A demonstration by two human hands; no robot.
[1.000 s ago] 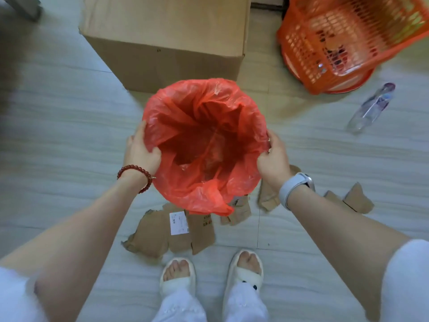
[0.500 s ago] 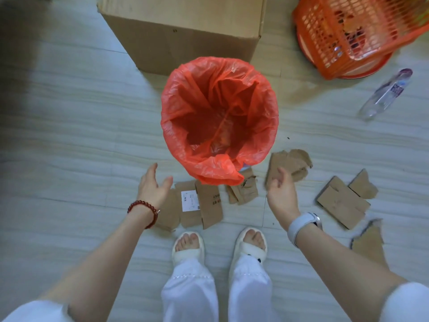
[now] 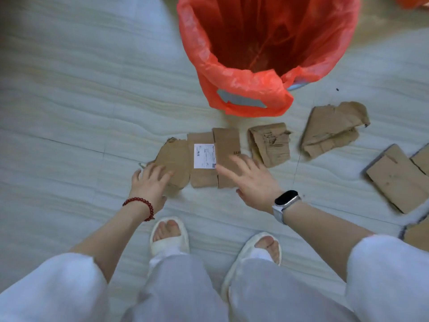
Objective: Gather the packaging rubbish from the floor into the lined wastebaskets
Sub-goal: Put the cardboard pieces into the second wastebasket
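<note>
1. My left hand (image 3: 152,182) lies at the centre left of the frame, fingers straight and spread, resting on the left end of a flat brown cardboard piece with a white shipping label (image 3: 202,159) on the pale tiled floor (image 3: 69,101).
2. My right hand (image 3: 250,180) is just right of centre, fingers open and stretched toward the upper left, over the right end of the same labelled cardboard; I cannot tell whether it touches it.
3. Neither hand grips anything.
4. The wastebasket lined with a red-orange plastic bag (image 3: 267,43) stands at the upper centre of the frame, its mouth open, one bag handle hanging down its near side.
5. A crumpled brown cardboard scrap (image 3: 269,145) lies just right of the labelled piece.
6. A larger torn brown cardboard piece (image 3: 332,129) lies further right, below the basket's right side.
7. A flat rectangular cardboard panel (image 3: 397,177) lies at the right edge.
8. My feet in white open-toe slippers (image 3: 169,235) stand at the lower centre.
</note>
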